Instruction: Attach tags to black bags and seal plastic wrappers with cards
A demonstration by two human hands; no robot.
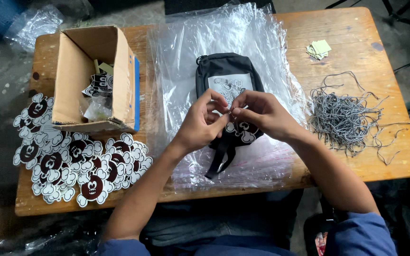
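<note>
I'm pinching both hands — left hand (204,121), right hand (257,114) — narrow on something too small to tell, over the black fabric drawstring pouch (228,80) lying on clear plastic sheeting (181,61).

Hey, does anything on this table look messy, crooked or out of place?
Somewhat. The cardboard box lies tipped on its side, open. The flower-shaped tags spread in a loose heap past the table edge at left, and the cords lie tangled. Nothing looks damaged.
</note>
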